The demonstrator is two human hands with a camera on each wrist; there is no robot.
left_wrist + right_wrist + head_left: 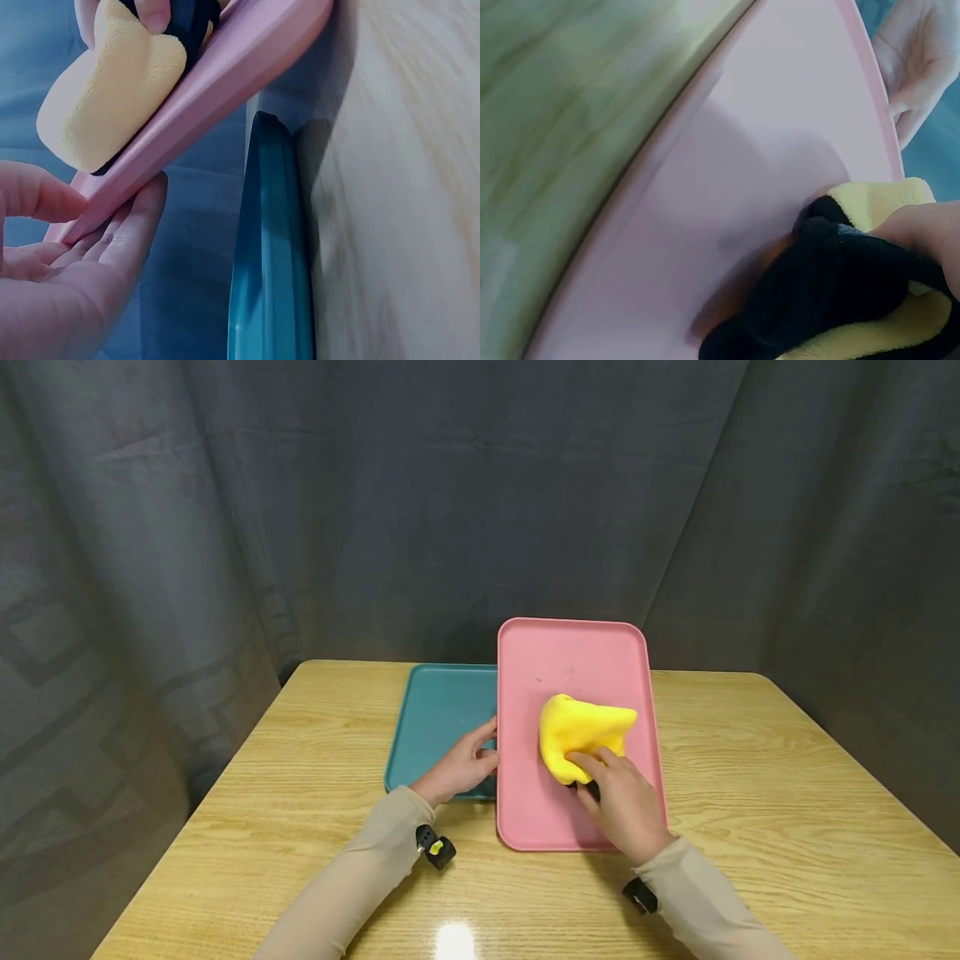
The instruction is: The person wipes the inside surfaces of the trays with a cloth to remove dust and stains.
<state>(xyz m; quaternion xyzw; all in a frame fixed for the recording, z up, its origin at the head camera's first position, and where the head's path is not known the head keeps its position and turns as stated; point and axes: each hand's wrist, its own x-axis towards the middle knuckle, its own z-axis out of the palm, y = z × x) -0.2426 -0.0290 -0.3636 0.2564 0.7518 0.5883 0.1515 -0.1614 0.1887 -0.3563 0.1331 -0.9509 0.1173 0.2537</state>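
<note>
A pink tray stands tilted, its left side raised over the teal tray. My left hand pinches its left edge, thumb on top and fingers beneath, as the left wrist view shows. My right hand grips a bunched cloth, yellow on one side and black on the other, against the pink tray's upper face. In the right wrist view the cloth's black side bulges out under the fingers. The right fingertips are partly hidden in its folds.
The teal tray lies flat on the wooden table, its right part hidden behind the pink one. A grey curtain hangs behind the table and along both sides.
</note>
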